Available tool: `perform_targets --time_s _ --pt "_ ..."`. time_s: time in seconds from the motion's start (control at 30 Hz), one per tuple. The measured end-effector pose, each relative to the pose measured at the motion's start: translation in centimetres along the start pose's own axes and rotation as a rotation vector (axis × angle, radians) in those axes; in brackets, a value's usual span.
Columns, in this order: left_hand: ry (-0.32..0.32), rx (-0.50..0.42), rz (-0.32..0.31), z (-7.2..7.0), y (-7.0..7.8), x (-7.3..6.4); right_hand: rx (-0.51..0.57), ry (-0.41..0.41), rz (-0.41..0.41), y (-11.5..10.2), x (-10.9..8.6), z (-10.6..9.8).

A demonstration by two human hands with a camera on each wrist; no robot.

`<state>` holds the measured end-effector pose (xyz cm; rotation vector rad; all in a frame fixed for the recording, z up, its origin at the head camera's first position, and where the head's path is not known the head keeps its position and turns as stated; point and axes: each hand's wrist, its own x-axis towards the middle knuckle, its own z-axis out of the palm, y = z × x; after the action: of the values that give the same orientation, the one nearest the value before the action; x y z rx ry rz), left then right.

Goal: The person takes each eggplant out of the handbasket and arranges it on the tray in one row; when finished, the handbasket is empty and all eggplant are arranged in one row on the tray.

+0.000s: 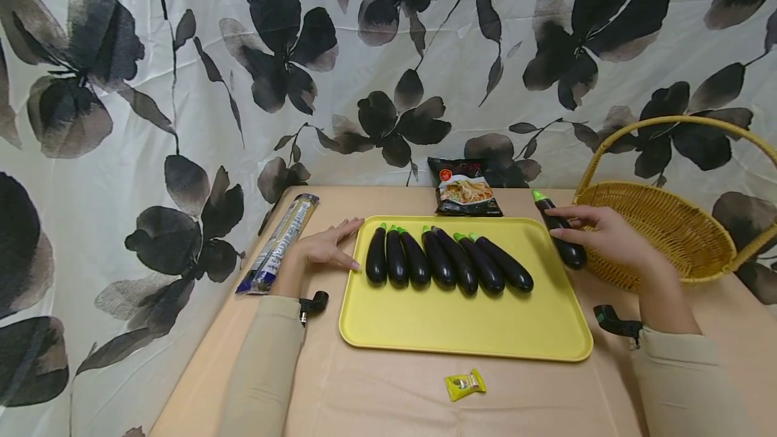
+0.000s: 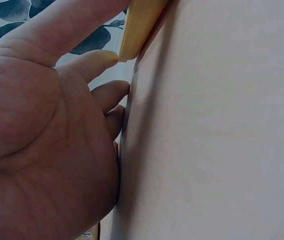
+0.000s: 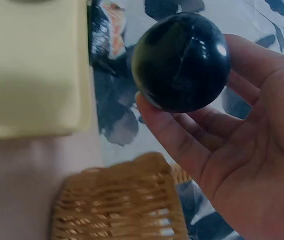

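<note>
Between the thumb and fingers of my right hand (image 1: 603,231) is a dark eggplant (image 1: 560,231) with a green stem end, held over the right edge of the yellow tray (image 1: 455,322), beside the basket. In the right wrist view the rounded end of that eggplant (image 3: 181,62) faces the camera. Several more eggplants (image 1: 444,258) lie side by side along the tray's upper half, green ends away from me. My left hand (image 1: 322,248) touches the tray's left edge with extended fingers; the left wrist view shows its bare palm (image 2: 47,125) and fingertips at the tray's rim (image 2: 139,30).
A wicker basket (image 1: 662,228) with a tall handle stands at the right. Behind the tray is a black food packet (image 1: 464,187). A long blue-and-silver package (image 1: 279,241) lies left of my left hand. In front sits a small yellow wrapped packet (image 1: 465,384).
</note>
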<state>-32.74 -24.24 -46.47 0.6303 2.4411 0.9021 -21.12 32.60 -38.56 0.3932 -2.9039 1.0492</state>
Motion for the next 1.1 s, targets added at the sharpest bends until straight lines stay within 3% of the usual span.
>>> perform_targets --time_s 0.2,0.53,1.1 --pt "-0.001 0.001 0.002 0.0 0.1 -0.1 -0.03 -0.113 -0.028 -0.5 0.9 1.7" --pt "0.002 0.005 0.005 -0.2 0.0 -0.1 0.021 -0.212 -0.016 -0.3 1.5 3.4" --pt "0.001 0.031 0.006 -0.1 0.1 -0.2 0.033 -0.313 -0.034 0.4 2.2 5.2"
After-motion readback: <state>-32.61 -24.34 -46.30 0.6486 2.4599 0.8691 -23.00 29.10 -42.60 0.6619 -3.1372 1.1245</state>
